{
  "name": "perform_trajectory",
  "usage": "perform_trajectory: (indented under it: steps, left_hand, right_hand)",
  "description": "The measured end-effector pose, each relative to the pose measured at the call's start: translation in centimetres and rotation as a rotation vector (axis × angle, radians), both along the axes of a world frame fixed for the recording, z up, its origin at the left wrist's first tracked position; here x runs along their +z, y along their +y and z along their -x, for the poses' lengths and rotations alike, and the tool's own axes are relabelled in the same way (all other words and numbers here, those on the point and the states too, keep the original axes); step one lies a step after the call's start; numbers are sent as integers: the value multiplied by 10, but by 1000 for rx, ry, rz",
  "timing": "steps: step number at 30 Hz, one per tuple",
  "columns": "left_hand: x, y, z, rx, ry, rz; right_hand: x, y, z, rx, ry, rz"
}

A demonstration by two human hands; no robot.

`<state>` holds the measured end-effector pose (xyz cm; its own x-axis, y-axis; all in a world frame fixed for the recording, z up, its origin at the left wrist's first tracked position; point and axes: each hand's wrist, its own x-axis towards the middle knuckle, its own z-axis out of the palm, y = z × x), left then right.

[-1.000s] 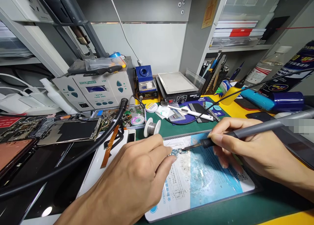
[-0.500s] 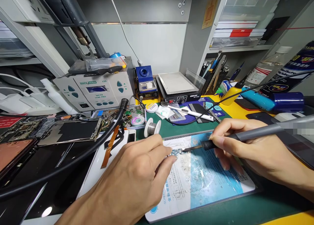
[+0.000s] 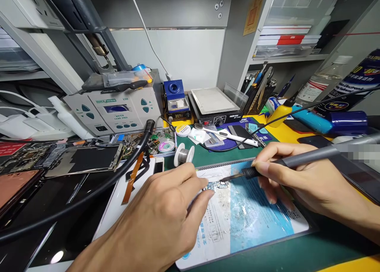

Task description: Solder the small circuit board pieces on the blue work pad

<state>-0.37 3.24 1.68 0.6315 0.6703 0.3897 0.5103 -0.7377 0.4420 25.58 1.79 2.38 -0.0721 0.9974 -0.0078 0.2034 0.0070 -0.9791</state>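
Note:
My left hand [image 3: 169,204] pinches the left end of a small blue circuit board [image 3: 219,185] between thumb and fingertips. Fingers hide part of the board. In my right hand [image 3: 285,173] is a soldering iron [image 3: 308,157], held like a pen by its dark grip. Its tip reaches the upper edge of the board; whether it touches cannot be made out. Underneath lies a white and blue plastic-covered booklet [image 3: 252,220] on a green mat [image 3: 285,252].
A solder wire spool [image 3: 183,155] stands behind my left hand. A thick black hose [image 3: 118,175] crosses the left side, in front of a hot air station [image 3: 118,109]. Farther back are a heating plate [image 3: 216,101], a white-handled brush [image 3: 234,136] and a yellow bottle [image 3: 280,113].
The soldering iron and my right hand have shifted slightly left, bringing the tip a little farther along the board's upper edge. My left hand keeps its pinch.

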Motion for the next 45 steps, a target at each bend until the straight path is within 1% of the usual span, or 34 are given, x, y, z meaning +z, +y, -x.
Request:
perform_trajectory:
  steps: [7,13,24,31,39,43,45]
  left_hand:
    - [-1,1,-1,-16,-3,-19]
    - [0,1,-2,-20,-2,-37]
    - [-2,-1,1,-14,21,-46]
    - [1,0,-3,-7,12,-51]
    - [-1,0,0,-18,18,-69]
    - [-3,1,2,-31,26,-53]
    - [-3,1,1,-31,22,-53]
  right_hand:
    - [-1,-1,-1,-18,-6,41]
    - [2,0,1,-9,-51,17]
    - [4,0,0,-24,-143,25]
    - [6,-2,2,-12,-133,-1]
    - [7,-2,2,-1,-145,-54]
    - [5,-2,2,-32,-152,-31]
    - [3,-3,1,-27,-116,-19]
